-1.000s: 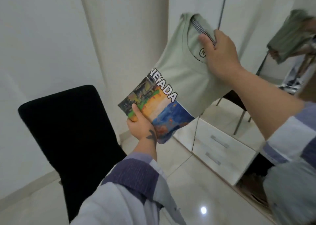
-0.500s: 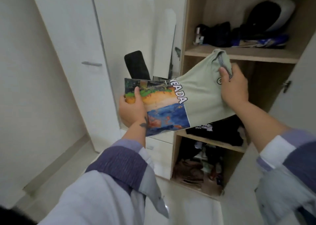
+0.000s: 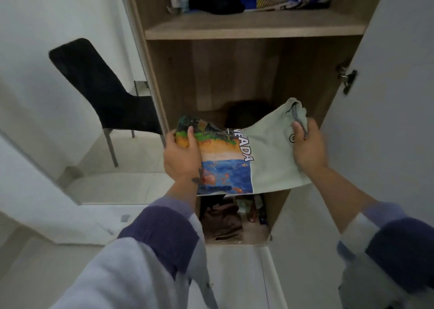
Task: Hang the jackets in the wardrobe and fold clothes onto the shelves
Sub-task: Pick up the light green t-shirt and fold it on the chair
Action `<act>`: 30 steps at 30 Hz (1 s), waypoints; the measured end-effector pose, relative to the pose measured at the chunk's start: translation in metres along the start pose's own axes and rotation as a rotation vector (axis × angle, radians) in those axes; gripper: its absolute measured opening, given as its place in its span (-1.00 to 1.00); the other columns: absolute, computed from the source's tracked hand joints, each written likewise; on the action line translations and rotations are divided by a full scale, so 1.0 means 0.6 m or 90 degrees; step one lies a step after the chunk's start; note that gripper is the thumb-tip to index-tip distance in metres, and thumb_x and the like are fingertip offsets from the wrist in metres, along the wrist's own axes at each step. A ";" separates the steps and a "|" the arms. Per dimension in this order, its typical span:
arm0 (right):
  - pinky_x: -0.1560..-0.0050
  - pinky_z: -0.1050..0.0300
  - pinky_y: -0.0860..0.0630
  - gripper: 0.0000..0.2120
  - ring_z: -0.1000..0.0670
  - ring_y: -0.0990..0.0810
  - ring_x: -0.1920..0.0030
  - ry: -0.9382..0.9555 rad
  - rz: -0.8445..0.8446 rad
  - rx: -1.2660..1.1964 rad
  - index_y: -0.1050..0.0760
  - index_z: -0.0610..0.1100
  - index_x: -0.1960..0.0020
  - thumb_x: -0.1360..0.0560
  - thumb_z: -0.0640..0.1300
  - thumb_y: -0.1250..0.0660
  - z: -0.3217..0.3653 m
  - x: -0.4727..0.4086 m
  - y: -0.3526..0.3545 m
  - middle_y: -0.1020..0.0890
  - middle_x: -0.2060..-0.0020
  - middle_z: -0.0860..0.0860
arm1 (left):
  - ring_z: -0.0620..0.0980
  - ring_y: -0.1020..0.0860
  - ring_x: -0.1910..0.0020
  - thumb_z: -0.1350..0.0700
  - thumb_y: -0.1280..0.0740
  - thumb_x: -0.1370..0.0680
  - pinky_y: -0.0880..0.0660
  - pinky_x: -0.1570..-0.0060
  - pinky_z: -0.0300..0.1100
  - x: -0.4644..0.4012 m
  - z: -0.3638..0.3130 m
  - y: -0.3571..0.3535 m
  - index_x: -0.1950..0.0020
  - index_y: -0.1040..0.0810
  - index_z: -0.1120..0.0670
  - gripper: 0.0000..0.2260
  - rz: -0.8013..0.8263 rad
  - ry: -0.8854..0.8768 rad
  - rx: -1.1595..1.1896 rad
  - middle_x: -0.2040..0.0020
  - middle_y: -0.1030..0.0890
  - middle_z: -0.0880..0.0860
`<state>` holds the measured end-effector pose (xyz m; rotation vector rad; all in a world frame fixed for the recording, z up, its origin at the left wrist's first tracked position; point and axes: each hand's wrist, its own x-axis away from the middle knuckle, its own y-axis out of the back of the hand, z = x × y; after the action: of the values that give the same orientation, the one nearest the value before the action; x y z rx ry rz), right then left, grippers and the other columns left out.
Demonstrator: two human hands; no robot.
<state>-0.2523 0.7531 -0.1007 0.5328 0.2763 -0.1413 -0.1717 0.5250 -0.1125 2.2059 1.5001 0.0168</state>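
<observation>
Cotton feel: the folded T-shirt (image 3: 265, 158) looks soft, light and floppy, likely to sag or unfold if held by one end.
Position: in front of the wardrobe (image 3: 234, 73), at its middle compartment's mouth.
Left hand (image 3: 182, 158): pinches the printed end.
Right hand (image 3: 307, 146): grips the collar end.
Hold: both ends, kept level.

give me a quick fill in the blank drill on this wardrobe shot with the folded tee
1. The folded pale green printed T-shirt is held by ____ hands.
2. The right hand grips the shirt's ____ end.
3. The left hand has its thumb on the ____ print.
4. The chair left of the wooden wardrobe is ____.

Missing: two; collar; colourful; black
</observation>
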 end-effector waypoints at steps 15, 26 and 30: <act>-0.10 -0.10 -0.37 -0.53 -0.30 -0.44 -0.20 -0.180 -0.005 0.352 -0.22 0.01 -0.44 -0.60 0.17 -0.01 -0.351 -0.161 -0.294 -0.47 -0.20 -0.26 | 0.25 -0.47 -0.20 -0.03 -0.13 -0.62 -0.39 0.00 0.01 -0.139 0.269 -0.378 -0.38 -0.29 0.11 -0.62 0.175 -0.081 -0.158 -0.28 -0.47 0.20; -0.48 -0.26 0.08 -0.39 -0.06 0.22 -0.55 -0.077 0.313 0.596 0.31 0.33 -0.47 -0.46 0.41 0.27 -0.385 -0.145 -0.341 0.17 -0.56 -0.02 | -0.01 0.15 -0.56 -0.37 0.19 -0.52 0.12 -0.46 0.19 -0.111 0.337 -0.424 -0.54 0.19 -0.19 -0.37 0.509 -0.369 -0.492 -0.59 0.09 -0.01; -0.47 -0.27 0.16 -0.41 -0.08 0.24 -0.54 -0.077 0.334 0.620 0.31 0.30 -0.48 -0.50 0.38 0.25 -0.367 -0.148 -0.335 0.19 -0.56 -0.05 | 0.00 0.22 -0.55 -0.36 0.24 -0.51 0.19 -0.46 0.21 -0.117 0.318 -0.422 -0.55 0.23 -0.12 -0.34 0.527 -0.369 -0.554 -0.58 0.15 0.00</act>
<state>-0.4269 0.7016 -0.3529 1.5364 -0.0814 0.2222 -0.3710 0.4664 -0.3621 1.6976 0.1262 0.2263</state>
